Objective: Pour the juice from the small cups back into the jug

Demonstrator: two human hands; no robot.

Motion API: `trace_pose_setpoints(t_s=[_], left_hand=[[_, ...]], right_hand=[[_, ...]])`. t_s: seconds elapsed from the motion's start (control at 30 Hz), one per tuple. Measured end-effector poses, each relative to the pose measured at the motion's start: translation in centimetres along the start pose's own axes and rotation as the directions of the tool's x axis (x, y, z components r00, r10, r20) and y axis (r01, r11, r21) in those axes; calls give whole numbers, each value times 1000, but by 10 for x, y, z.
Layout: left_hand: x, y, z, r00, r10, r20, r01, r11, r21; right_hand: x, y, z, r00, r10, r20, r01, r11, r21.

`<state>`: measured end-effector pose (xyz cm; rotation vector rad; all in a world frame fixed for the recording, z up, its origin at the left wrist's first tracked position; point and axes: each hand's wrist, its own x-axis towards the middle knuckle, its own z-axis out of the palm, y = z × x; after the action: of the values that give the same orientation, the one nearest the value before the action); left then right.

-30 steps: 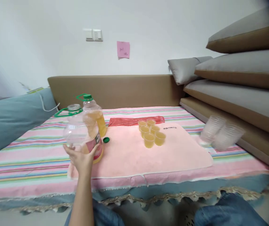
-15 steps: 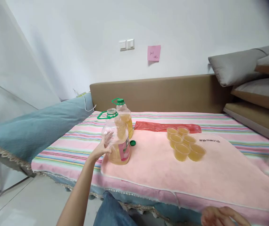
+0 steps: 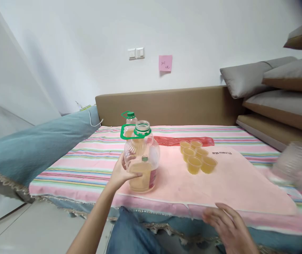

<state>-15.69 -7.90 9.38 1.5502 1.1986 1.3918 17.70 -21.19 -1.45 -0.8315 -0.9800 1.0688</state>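
Note:
My left hand is wrapped round the side of a large clear jug of pale yellow juice, thumb across its front. The jug stands upright and uncapped, with a green handle ring at its neck. A green cap shows through its clear wall. Behind it is a second jug, capped in green and partly hidden. Low in front of the bed edge, my right hand is empty, its fingers apart. Several clear plastic cups of yellow juice stand grouped on the pink mat, right of the jug.
A flattened red plastic bag lies behind the cups. Clear plastic-wrapped stacks sit at the right. Grey and brown cushions are piled at the back right. A brown backrest runs along the wall, bearing a pink note.
My left hand has brought the uncapped jug nearer and to the right, now in front of the green cap. My right hand has risen further into view. The view has swung slightly right.

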Motion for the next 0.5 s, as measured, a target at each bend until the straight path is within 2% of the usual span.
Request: trace_pose_setpoints(t_s=[0.07,0.13,0.2,0.37,0.5], left_hand=[[-23,12,29,1000,17,13,-17,1000,-16],[-49,18,62,999,32,12,-31,998,-62],[-79,17,95,996,22,90,-9,991,-135],[-152,1,161,963,-78,260,150,951,-269],[-183,-7,184,939,-85,332,183,943,-277]], right_hand=[[1,-17,11,999,-20,34,26,987,-159],[3,-35,18,988,-49,144,85,963,-258],[3,-49,16,969,-42,243,116,947,-300],[-9,-60,-23,942,42,334,80,936,-344],[-24,-47,-49,941,60,334,47,952,-303]])
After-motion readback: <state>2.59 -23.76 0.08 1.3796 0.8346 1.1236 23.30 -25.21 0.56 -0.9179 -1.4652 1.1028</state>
